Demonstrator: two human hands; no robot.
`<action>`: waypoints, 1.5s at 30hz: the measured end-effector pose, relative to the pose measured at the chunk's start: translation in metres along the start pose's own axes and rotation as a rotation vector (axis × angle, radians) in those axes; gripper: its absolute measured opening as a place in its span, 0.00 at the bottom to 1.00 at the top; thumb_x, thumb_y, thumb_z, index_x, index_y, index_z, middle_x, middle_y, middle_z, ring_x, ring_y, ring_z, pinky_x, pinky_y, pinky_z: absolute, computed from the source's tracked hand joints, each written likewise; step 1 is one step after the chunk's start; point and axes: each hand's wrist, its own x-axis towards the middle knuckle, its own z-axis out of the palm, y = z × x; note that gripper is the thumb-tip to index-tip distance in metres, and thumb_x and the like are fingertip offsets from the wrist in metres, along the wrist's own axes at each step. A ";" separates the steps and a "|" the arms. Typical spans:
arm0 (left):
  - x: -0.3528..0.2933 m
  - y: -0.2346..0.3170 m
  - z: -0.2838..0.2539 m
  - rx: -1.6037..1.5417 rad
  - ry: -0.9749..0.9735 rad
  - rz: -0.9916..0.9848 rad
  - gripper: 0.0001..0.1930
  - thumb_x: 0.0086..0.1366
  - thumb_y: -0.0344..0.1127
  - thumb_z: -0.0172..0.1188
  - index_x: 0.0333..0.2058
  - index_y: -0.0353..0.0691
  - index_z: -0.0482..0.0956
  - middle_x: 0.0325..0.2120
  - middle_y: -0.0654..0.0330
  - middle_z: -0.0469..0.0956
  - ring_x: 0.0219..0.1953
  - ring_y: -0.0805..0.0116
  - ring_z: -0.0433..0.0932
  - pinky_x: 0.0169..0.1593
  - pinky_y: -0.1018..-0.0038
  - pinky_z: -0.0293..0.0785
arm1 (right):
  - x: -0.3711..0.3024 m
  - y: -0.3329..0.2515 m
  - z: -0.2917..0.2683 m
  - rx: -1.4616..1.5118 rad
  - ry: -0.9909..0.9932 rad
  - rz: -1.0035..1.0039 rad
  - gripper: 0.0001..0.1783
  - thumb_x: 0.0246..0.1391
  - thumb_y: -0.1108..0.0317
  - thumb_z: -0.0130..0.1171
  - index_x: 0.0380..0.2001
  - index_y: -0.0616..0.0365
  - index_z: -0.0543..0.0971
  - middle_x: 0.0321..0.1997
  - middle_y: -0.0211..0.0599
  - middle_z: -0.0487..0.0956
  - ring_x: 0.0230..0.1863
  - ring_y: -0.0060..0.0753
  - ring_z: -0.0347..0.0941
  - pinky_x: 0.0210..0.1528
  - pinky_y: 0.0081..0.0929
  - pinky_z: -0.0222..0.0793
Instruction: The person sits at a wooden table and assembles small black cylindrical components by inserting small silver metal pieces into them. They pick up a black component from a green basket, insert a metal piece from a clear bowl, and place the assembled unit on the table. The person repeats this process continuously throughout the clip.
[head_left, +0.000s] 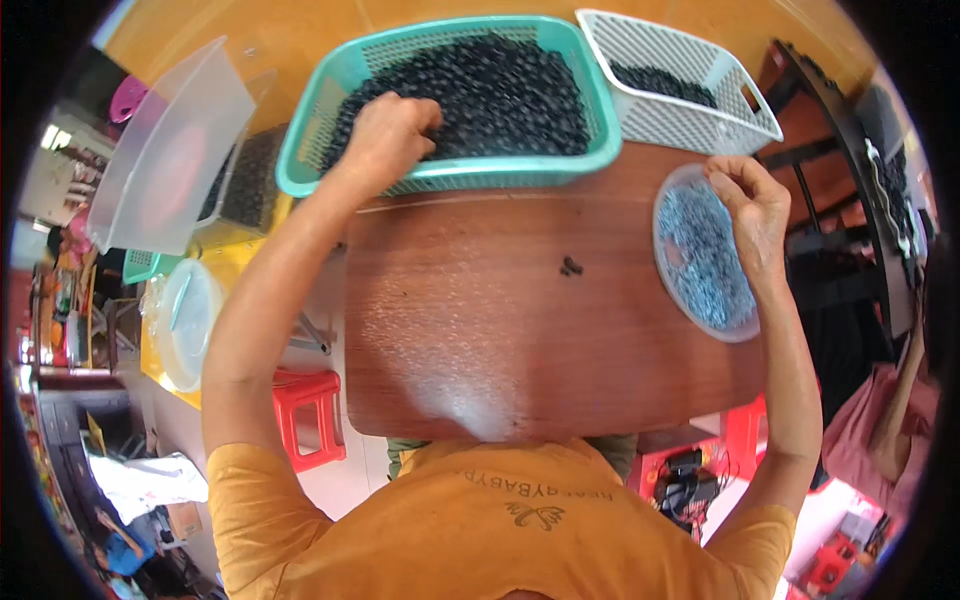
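My left hand (pixel 392 138) is at the near left of a teal plastic basket (pixel 500 173), its fingers curled down at a heap of small black pieces (pixel 480 95). Whatever those fingers hold is hidden. At the right, my right hand (pixel 752 205) is over the edge of a round, pale plastic tub (pixel 660 250) filled with small, thin bluish-silver pieces (pixel 705 245). Its thumb and fingertips are pinched together; anything between them is too small to name. Between the hands, a few small black pieces (pixel 570 267) lie on the brown tabletop (pixel 450 310).
A white slatted basket (pixel 690 122) with black pieces stands at the far right. To the left are a translucent bin (pixel 175 160) and a round white lid or tray (pixel 190 325). A red stool (pixel 308 415) stands below the table's left edge. Someone in pink (pixel 875 430) is at the right.
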 end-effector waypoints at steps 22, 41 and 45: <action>0.014 -0.011 -0.004 -0.331 -0.135 -0.253 0.10 0.41 0.26 0.64 0.26 0.35 0.77 0.20 0.60 0.75 0.27 0.69 0.74 0.33 0.73 0.70 | -0.090 0.008 -0.015 0.132 -0.045 0.178 0.05 0.46 0.80 0.57 0.29 0.65 0.79 0.29 0.32 0.79 0.33 0.19 0.72 0.38 0.16 0.66; -0.090 0.130 -0.002 -2.048 -0.234 -0.423 0.10 0.54 0.29 0.61 0.35 0.33 0.75 0.28 0.56 0.76 0.29 0.69 0.74 0.34 0.75 0.69 | -0.110 -0.081 0.064 0.341 -0.100 -0.118 0.14 0.40 0.80 0.60 0.34 0.58 0.80 0.30 0.33 0.78 0.33 0.27 0.70 0.35 0.21 0.66; -0.103 0.152 0.010 -2.110 -0.247 -0.568 0.08 0.57 0.29 0.59 0.34 0.32 0.76 0.30 0.56 0.78 0.31 0.72 0.75 0.34 0.78 0.69 | -0.118 -0.067 0.074 0.207 -0.084 -0.257 0.10 0.38 0.79 0.61 0.29 0.59 0.79 0.30 0.30 0.78 0.34 0.29 0.70 0.35 0.25 0.66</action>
